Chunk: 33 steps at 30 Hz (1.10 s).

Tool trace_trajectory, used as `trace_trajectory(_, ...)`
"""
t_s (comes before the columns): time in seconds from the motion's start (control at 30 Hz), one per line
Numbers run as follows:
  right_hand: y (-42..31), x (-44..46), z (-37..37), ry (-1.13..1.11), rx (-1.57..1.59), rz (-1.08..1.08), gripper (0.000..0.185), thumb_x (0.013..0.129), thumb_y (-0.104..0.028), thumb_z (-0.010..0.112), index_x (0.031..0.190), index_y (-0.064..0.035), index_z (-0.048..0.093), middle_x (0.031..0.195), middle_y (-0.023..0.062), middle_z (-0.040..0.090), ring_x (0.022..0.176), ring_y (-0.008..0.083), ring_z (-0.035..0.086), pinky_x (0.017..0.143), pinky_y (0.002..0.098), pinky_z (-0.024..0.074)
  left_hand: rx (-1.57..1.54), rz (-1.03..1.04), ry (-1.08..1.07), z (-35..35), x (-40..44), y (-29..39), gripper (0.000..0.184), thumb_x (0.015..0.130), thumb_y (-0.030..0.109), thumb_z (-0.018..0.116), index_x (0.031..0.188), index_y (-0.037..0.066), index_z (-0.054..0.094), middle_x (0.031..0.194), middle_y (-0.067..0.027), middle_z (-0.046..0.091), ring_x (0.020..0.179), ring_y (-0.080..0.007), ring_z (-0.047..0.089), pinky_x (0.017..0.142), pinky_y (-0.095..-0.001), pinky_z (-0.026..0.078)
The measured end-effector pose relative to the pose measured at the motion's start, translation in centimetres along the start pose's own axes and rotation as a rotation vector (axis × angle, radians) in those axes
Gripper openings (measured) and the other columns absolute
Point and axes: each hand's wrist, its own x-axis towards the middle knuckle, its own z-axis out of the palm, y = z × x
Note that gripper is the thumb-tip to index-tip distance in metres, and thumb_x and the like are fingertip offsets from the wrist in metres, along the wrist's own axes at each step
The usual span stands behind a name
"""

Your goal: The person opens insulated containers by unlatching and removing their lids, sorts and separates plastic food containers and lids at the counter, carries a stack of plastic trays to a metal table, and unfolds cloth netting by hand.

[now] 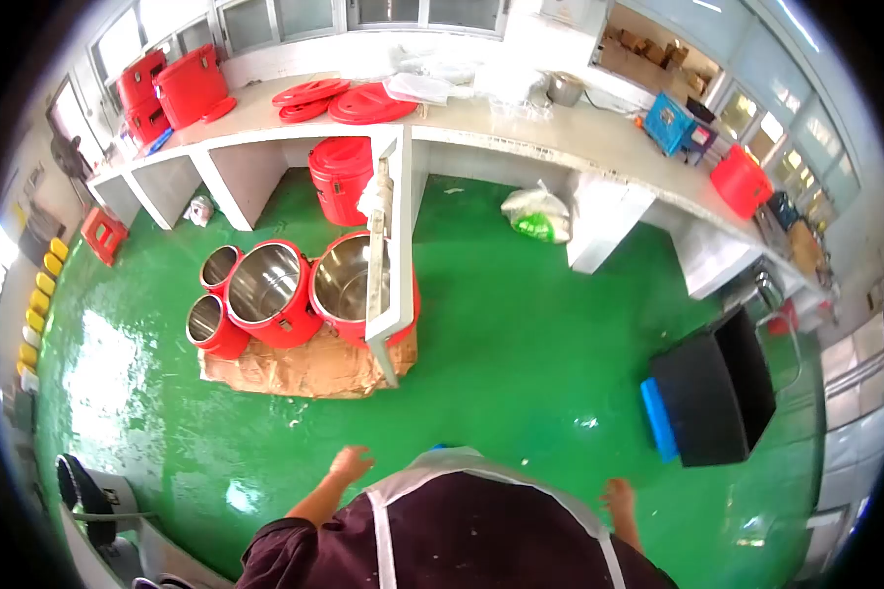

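Note:
My left hand [351, 461] hangs in front of my body over the green floor, holding nothing, fingers loosely apart. My right hand [619, 499] hangs at my other side, also empty, fingers loosely bent and apart. Neither hand touches anything. Ahead on the left, closest to my left hand, flattened brown cardboard [290, 373] lies under open red insulated barrels. One large barrel [290, 330] shows its shiny steel inside; another is partly hidden by a white partition [398, 265]. Two small red barrels [228, 342] stand beside them. I wear a white apron [417, 473] over a dark shirt.
A long counter [521, 137] carries red lids [371, 103], clear plastic bags and red containers [189, 86]. Below it are a lidded red barrel [342, 187] and a white-green bag [540, 218]. A black bin [699, 398] stands right; a red stool [103, 234] left. The floor looks wet.

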Motion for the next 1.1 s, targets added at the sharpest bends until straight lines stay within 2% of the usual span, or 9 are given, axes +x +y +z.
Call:
trace_trajectory(0.1,-7.9,1.6,6.9,-0.425,-0.792,-0.083,0.029,0.083,-0.025,0.056,0.105,-0.0075,0.062,0.094,0.0124,0.065,0.081,0.0223,0.062,0.071,0.0354,0.0499,-0.144,-0.207,0.453,-5.3,5.1,0.4,0.045,0.073,0.033,0.069,0.107,0.003,0.062,0.101,-0.0187,0.063,0.097,-0.0333,0.06,0.086,-0.0377,0.047)
trace_trajectory(0.23,-10.6,5.6,7.7,-0.34,-0.946,-0.07,0.028,0.077,-0.022,0.059,0.101,-0.0087,0.064,0.091,0.0136,0.065,0.077,0.0244,0.062,0.072,0.0358,0.0495,-0.578,-0.306,0.802,-15.8,11.8,5.3,0.032,0.083,0.017,0.061,0.111,0.003,0.058,0.104,-0.0135,0.061,0.094,-0.0234,0.059,0.084,-0.033,0.046)
trace_trajectory(0.3,-11.8,9.3,6.6,-0.312,-0.987,-0.044,0.027,0.077,-0.022,0.059,0.1,-0.0081,0.063,0.093,0.0134,0.065,0.08,0.0244,0.061,0.074,0.0364,0.0492,-0.893,0.01,1.08,-19.4,17.2,6.5,0.031,0.088,0.013,0.055,0.117,0.002,0.053,0.111,-0.0103,0.056,0.1,-0.0183,0.053,0.087,-0.0312,0.042)
trace_trajectory(0.47,-14.7,24.5,4.5,-0.497,-1.367,0.165,0.027,0.076,-0.023,0.061,0.098,-0.0064,0.063,0.098,0.0129,0.064,0.088,0.0244,0.06,0.077,0.0379,0.0484,-0.744,0.158,1.179,-32.2,22.1,22.0,0.031,0.091,0.011,0.05,0.121,0.003,0.05,0.115,-0.0087,0.053,0.104,-0.017,0.05,0.091,-0.0296,0.039)
trace_trajectory(0.57,-19.3,37.7,6.4,-0.773,-1.885,-0.089,0.027,0.076,-0.023,0.062,0.096,-0.0053,0.063,0.101,0.0126,0.063,0.092,0.0244,0.06,0.079,0.0388,0.0479,-0.645,0.187,1.24,-37.2,24.8,30.9,0.031,0.091,0.01,0.05,0.122,0.004,0.051,0.118,-0.0073,0.053,0.107,-0.0155,0.049,0.088,-0.0284,0.04)
trace_trajectory(0.63,-13.1,48.9,7.8,0.086,-0.872,-0.527,0.013,0.082,-0.016,0.054,0.078,-0.0056,0.061,0.062,0.0099,0.058,0.059,0.0201,0.059,0.052,0.0391,0.0482,-0.596,0.152,1.223,-40.4,26.7,35.4,0.032,0.091,0.009,0.051,0.122,0.004,0.051,0.119,-0.0077,0.052,0.108,-0.0153,0.048,0.087,-0.0276,0.041)
trace_trajectory(0.67,-22.4,51.2,11.7,-0.087,-0.543,-0.018,0.014,0.084,-0.018,0.053,0.086,-0.0061,0.061,0.065,0.0066,0.059,0.056,0.017,0.059,0.048,0.0329,0.0474,-0.563,0.107,1.195,-42.0,27.5,38.1,0.032,0.09,0.008,0.052,0.122,0.005,0.052,0.12,-0.0074,0.052,0.11,-0.0148,0.048,0.085,-0.027,0.041)
trace_trajectory(0.9,-50.0,62.9,32.9,-0.325,-0.421,-0.374,0.018,0.087,-0.016,0.056,0.102,-0.0055,0.058,0.081,0.0115,0.064,0.063,0.0173,0.062,0.06,0.0292,0.0491,-0.35,0.22,1.162,-48.4,40.2,42.9,0.034,0.086,0.006,0.054,0.119,0.008,0.053,0.122,-0.0068,0.05,0.108,-0.0163,0.049,0.079,-0.0257,0.044)
trace_trajectory(1.1,-51.9,65.3,37.4,-0.486,-0.504,-0.448,0.018,0.088,-0.016,0.054,0.097,-0.0017,0.059,0.073,0.0067,0.063,0.062,0.0149,0.061,0.061,0.027,0.0488,-0.467,0.274,1.107,-55.6,53.9,46.0,0.036,0.081,0.012,0.062,0.116,0.006,0.054,0.118,-0.0094,0.051,0.101,-0.0179,0.052,0.072,-0.0259,0.046)
